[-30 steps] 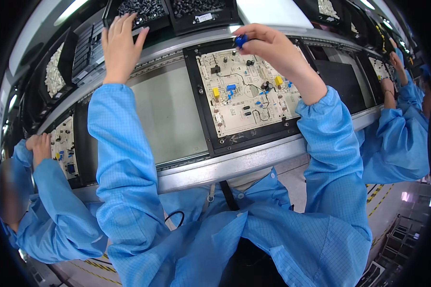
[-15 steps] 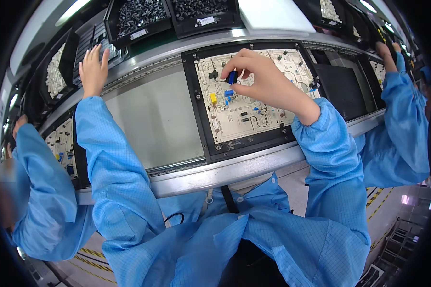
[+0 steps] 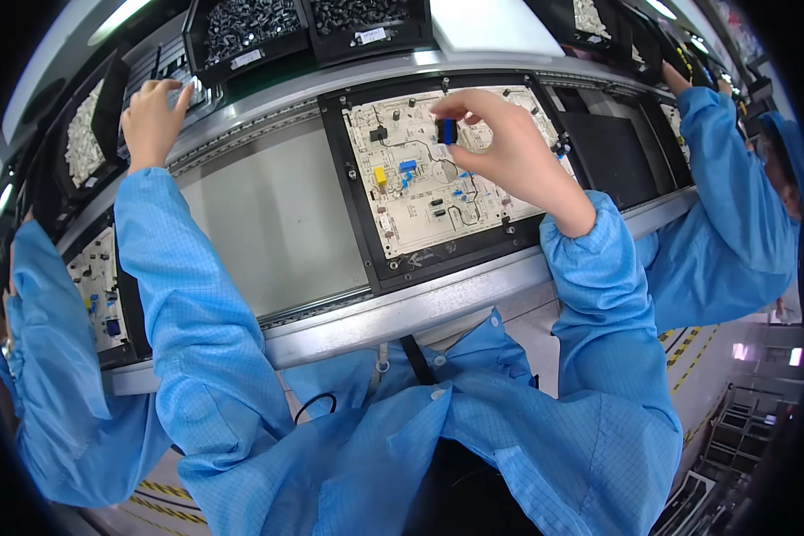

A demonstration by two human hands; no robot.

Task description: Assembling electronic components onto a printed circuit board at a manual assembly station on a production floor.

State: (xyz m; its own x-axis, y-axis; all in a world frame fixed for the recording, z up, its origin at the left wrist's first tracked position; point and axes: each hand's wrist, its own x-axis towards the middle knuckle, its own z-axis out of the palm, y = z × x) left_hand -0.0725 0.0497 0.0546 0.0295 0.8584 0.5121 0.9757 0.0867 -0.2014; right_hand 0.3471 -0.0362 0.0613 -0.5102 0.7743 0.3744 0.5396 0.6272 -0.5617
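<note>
My right hand (image 3: 514, 147) pinches a small black and blue block-shaped component (image 3: 447, 132) between thumb and fingers. It hovers over a pale circuit board (image 3: 411, 219) in a black frame (image 3: 377, 268). Blue parts (image 3: 407, 167), a yellow block (image 3: 381, 176) and small black parts stand on the board. At the upper left, my left hand (image 3: 154, 125) reaches over a tray of metallic rails (image 3: 171, 67). Its thumb stands apart from bent fingers, and nothing shows in it; the fingertips are partly turned away.
Black bins of dark parts (image 3: 250, 31) stand behind the line, beside a white slab (image 3: 482, 27). A bin of white parts (image 3: 85, 134) is at the left. A metal rail (image 3: 402, 308) runs along the front. Blue-sleeved co-workers stand at left (image 3: 58, 357) and right (image 3: 732, 223).
My right hand has moved slightly to the right over the board, still pinching the component. My left hand's fingers, stretched out before, are now more bent over the tray. The view has shifted a little.
</note>
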